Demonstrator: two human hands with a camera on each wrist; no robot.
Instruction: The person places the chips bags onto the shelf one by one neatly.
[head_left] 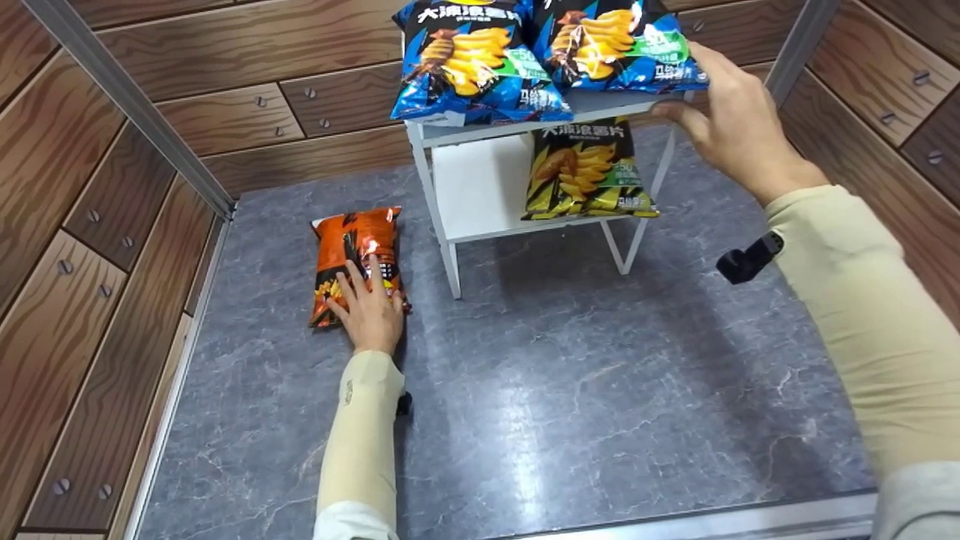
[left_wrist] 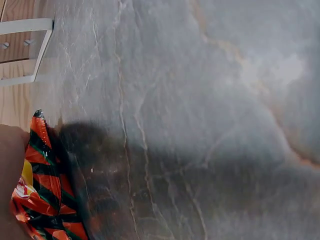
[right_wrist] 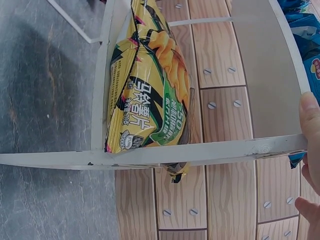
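Observation:
On the floor at left lies an orange chip bag [head_left: 352, 240]. My left hand [head_left: 373, 319] rests on its lower right part with fingers spread and straight. In the left wrist view the bag's striped orange end [left_wrist: 47, 185] shows beside that hand. A white shelf rack [head_left: 480, 184] stands at the back. My right hand [head_left: 739, 124] grips its top right corner, thumb at the front edge, fingers round the side beside a blue chip bag [head_left: 607, 45]. Another blue chip bag [head_left: 480, 64] lies left of it. A yellow chip bag [head_left: 589, 169] leans on the lower shelf.
Wood-patterned walls [head_left: 247, 45] enclose the grey marbled floor [head_left: 525, 390] at the back and both sides. The rack's thin white legs [head_left: 452, 271] stand right of the orange bag. A metal strip [head_left: 712, 517] runs along the floor's near edge.

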